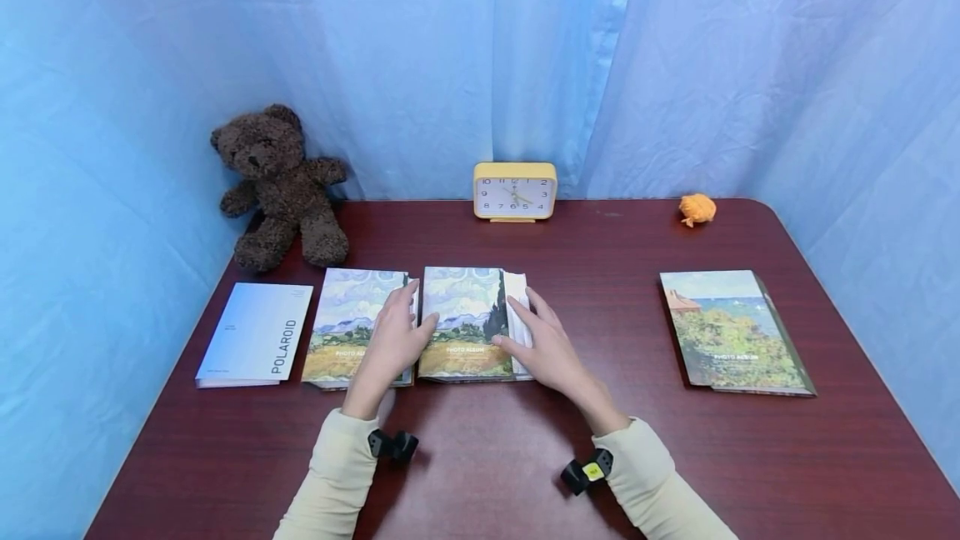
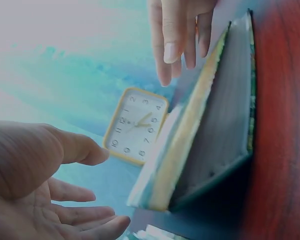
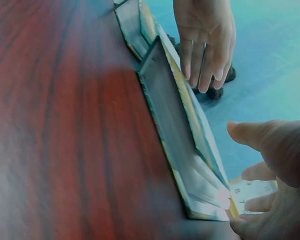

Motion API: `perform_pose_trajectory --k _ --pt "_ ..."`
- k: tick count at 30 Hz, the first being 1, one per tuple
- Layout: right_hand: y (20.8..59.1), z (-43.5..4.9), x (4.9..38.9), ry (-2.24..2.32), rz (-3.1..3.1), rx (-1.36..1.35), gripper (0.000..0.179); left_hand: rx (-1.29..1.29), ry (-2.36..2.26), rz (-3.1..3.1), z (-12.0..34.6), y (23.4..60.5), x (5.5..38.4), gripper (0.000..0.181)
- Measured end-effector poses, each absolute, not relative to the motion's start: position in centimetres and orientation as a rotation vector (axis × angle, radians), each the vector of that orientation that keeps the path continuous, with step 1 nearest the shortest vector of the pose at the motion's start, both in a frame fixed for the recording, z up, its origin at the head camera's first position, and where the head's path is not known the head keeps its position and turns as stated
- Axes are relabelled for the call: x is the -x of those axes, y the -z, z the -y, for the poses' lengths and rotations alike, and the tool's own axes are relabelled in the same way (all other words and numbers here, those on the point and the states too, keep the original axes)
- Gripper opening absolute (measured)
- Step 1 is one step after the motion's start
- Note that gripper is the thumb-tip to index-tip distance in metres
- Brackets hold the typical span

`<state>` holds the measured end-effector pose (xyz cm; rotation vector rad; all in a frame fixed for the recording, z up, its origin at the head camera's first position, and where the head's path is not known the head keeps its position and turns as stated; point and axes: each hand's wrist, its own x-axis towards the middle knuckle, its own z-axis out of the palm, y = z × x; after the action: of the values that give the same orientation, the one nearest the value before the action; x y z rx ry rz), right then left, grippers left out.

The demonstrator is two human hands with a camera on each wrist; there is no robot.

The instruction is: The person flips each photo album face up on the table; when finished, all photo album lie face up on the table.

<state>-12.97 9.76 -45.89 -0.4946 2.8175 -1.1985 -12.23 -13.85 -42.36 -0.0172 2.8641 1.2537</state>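
Note:
A photo album (image 1: 461,319) with a painted landscape cover lies in the middle of the table, its cover slightly raised and white pages (image 1: 519,325) showing at its right side. My left hand (image 1: 390,336) hovers at its left edge with fingers spread, overlapping a matching photo album (image 1: 337,315) in the head view. At the right side my right hand (image 1: 551,348) has its fingers extended beside the pages. Both wrist views show the middle album (image 2: 190,140) between the hands, with its front cover lifted off the page block. Neither hand grips anything.
A blue-white Polaroid album (image 1: 255,332) lies at far left, below a brown teddy bear (image 1: 277,182). Another photo album (image 1: 735,336) with a seaside cover lies at right. A yellow clock (image 1: 515,192) and a small orange item (image 1: 697,209) stand along the back edge.

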Motion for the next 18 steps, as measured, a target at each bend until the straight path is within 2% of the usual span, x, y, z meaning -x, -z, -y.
perform_pose_trajectory --k 8,18 --pt "45.3 -12.7 13.6 1.140 -2.878 0.454 0.067 -0.038 -1.327 -2.797 13.0 41.2 12.2 0.064" --pt "44.7 -19.1 14.0 1.125 -2.941 0.338 0.067 -0.118 -1.513 -2.661 10.2 40.8 13.1 0.060"
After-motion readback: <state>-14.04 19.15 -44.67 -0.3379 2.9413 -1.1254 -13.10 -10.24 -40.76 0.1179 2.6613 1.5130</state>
